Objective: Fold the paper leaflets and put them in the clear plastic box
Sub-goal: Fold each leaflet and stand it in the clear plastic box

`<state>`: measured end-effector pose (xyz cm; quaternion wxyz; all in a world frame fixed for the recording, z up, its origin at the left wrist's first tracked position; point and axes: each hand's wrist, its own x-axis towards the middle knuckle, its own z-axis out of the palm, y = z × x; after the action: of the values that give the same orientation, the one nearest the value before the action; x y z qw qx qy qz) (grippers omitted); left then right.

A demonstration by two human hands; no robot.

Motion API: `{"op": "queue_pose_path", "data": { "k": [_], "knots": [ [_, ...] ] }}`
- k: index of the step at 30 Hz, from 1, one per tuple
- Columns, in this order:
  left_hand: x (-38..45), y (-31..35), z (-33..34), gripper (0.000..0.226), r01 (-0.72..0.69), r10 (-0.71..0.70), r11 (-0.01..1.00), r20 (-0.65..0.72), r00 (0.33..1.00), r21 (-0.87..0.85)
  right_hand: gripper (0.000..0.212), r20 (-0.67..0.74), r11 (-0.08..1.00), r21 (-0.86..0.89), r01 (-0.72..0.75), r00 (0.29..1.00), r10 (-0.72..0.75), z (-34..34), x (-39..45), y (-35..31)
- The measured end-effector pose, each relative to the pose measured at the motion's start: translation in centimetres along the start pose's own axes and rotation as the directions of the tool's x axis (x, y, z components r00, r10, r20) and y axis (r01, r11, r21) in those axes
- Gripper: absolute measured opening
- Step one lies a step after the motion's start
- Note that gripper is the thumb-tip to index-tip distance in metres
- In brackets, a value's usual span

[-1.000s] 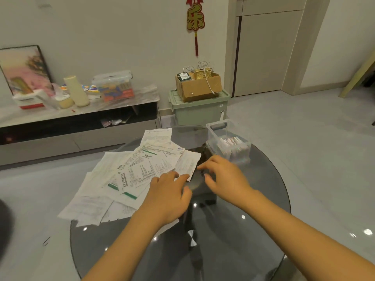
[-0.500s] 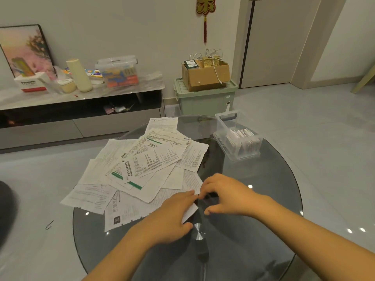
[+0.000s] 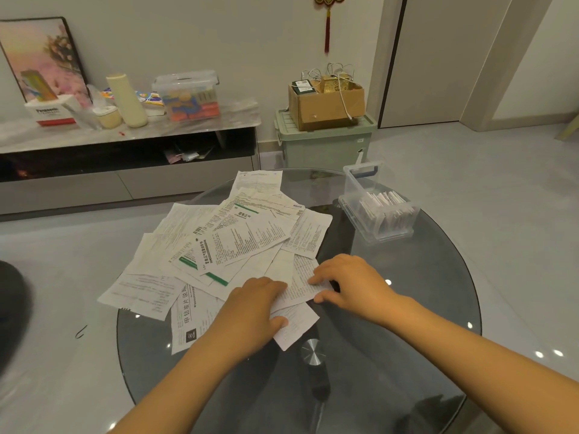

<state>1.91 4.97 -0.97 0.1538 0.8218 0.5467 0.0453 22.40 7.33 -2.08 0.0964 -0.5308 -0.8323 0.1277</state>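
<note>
A small white printed leaflet (image 3: 298,288) lies at the near edge of a spread pile of leaflets (image 3: 241,239) on the round dark glass table (image 3: 407,311). My left hand (image 3: 250,311) rests palm down on the leaflet's left part and presses it. My right hand (image 3: 352,283) pinches the leaflet's right edge between thumb and forefinger. The clear plastic box (image 3: 352,186) stands at the table's far right, past my right hand, with several folded leaflets upright inside it.
A metal hub (image 3: 311,355) sits under the glass near the table's middle. Beyond the table stand a low TV bench (image 3: 125,170) with clutter and a green storage bin (image 3: 326,145) carrying a cardboard box (image 3: 326,108). Grey floor surrounds the table.
Both hands drew back from the pile's far side to its near edge and took hold of one small leaflet. The camera tilted downward.
</note>
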Motion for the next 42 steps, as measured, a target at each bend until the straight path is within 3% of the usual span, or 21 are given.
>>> {"op": "queue_pose_path", "data": {
  "k": [4, 8, 10, 12, 17, 22, 25, 28, 30, 31, 35, 37, 39, 42],
  "knots": [
    [0.1, 0.2, 0.4, 0.048, -0.002, 0.004, 1.0, -0.091, 0.996, 0.021, 0.017, -0.091, 0.99, -0.07, 0.119, 0.988, -0.126, 0.2, 0.0, 0.1],
    [0.1, 0.8, 0.9, 0.038, -0.049, 0.055, 0.998, -0.179, 0.982, 0.039, 0.022, -0.114, 0.976, -0.121, 0.18, 0.974, -0.194, -0.5, -0.8, -0.6],
    [0.1, 1.5, 1.1, 0.025, -0.081, 0.064, 0.995, -0.251, 0.966, -0.056, 0.025, -0.171, 0.986, 0.004, 0.164, 0.972, -0.161, -1.5, -1.5, -0.9],
    [0.1, 2.2, 0.7, 0.016, -0.066, -0.019, 0.963, -0.306, 0.952, -0.263, 0.029, -0.231, 0.977, 0.169, 0.127, 0.969, -0.086, -2.6, -2.1, -0.9],
    [0.6, 3.2, -1.0, 0.017, 0.003, -0.186, 0.796, -0.24, 0.953, -0.605, 0.028, -0.276, 0.852, 0.523, -0.024, 0.941, 0.196, -4.0, -2.0, -0.2],
    [0.9, 2.8, -2.0, 0.015, 0.118, -0.352, 0.435, -0.048, 0.935, -0.892, 0.048, -0.073, 0.623, 0.741, -0.25, 0.893, 0.444, -4.2, -1.7, 0.5],
    [1.4, 2.6, -2.7, 0.017, 0.143, -0.367, 0.065, 0.109, 0.924, -0.988, 0.046, 0.135, 0.403, 0.843, -0.358, 0.864, 0.485, -5.0, -1.6, 0.6],
    [1.8, 2.6, -3.6, 0.018, 0.131, -0.358, -0.18, 0.189, 0.914, -0.975, 0.013, 0.183, 0.397, 0.837, -0.376, 0.877, 0.445, -5.6, -1.3, 0.6],
    [1.9, 2.7, -4.4, 0.016, 0.097, -0.364, -0.251, 0.187, 0.912, -0.963, 0.014, 0.165, 0.379, 0.855, -0.354, 0.878, 0.449, -6.0, -0.9, 0.6],
    [2.1, 2.7, -4.7, 0.015, 0.081, -0.386, -0.245, 0.174, 0.906, -0.966, 0.016, 0.154, 0.371, 0.862, -0.346, 0.875, 0.458, -6.3, -0.7, 0.4],
    [2.7, 2.4, -6.5, 0.02, 0.119, -0.543, 0.042, 0.077, 0.836, -0.992, 0.02, 0.061, 0.306, 0.919, -0.247, 0.858, 0.51, -8.0, 0.2, -0.4],
    [3.0, 2.3, -7.5, 0.023, 0.117, -0.557, 0.1, 0.042, 0.83, -0.988, 0.014, -0.006, 0.257, 0.956, -0.143, 0.864, 0.503, -8.9, 0.5, -0.9],
    [2.8, 2.7, -8.3, 0.022, 0.052, -0.54, 0.124, -0.024, 0.841, -0.991, 0.013, -0.103, 0.264, 0.964, -0.032, 0.87, 0.482, -9.5, 0.6, -1.4],
    [2.3, 3.4, -9.0, 0.02, -0.123, -0.506, 0.239, -0.232, 0.831, -0.963, 0.014, -0.229, 0.287, 0.953, 0.102, 0.86, 0.456, -10.1, 0.6, -1.9]
  ]
}}
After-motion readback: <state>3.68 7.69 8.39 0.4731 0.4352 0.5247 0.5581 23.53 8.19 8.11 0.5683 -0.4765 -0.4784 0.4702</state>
